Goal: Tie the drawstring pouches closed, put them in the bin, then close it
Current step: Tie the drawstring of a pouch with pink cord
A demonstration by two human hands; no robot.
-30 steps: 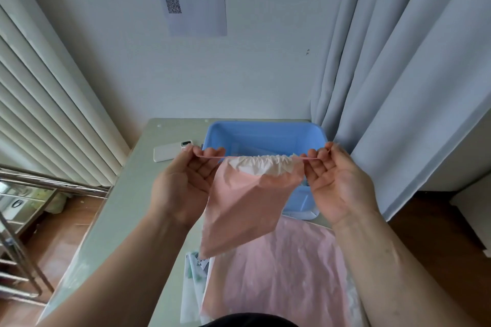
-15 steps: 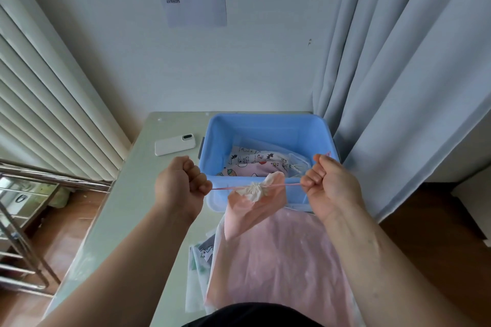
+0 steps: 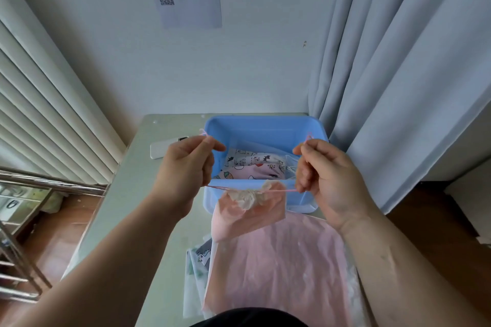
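A small pink drawstring pouch (image 3: pixel 248 210) hangs in the air in front of the blue bin (image 3: pixel 265 127), its white-lined mouth gathered tight. A thin pink drawstring (image 3: pixel 218 188) runs out of both sides of it. My left hand (image 3: pixel 186 167) pinches the left string end at the bin's left rim. My right hand (image 3: pixel 324 170) pinches the right end by the bin's right rim. Patterned pouches (image 3: pixel 252 167) lie inside the bin. A larger pink pouch (image 3: pixel 279 265) lies flat on the table below.
A white phone (image 3: pixel 159 148) lies on the grey-green table (image 3: pixel 125 207) left of the bin. More patterned pouches (image 3: pixel 199 260) peek out under the large pink one. Grey curtains hang at the right, blinds and a metal rack at the left.
The pouch mouth went from spread wide to gathered tight as both hands pulled the strings apart. Both hands have since risen to the bin's rim and now pinch the string ends.
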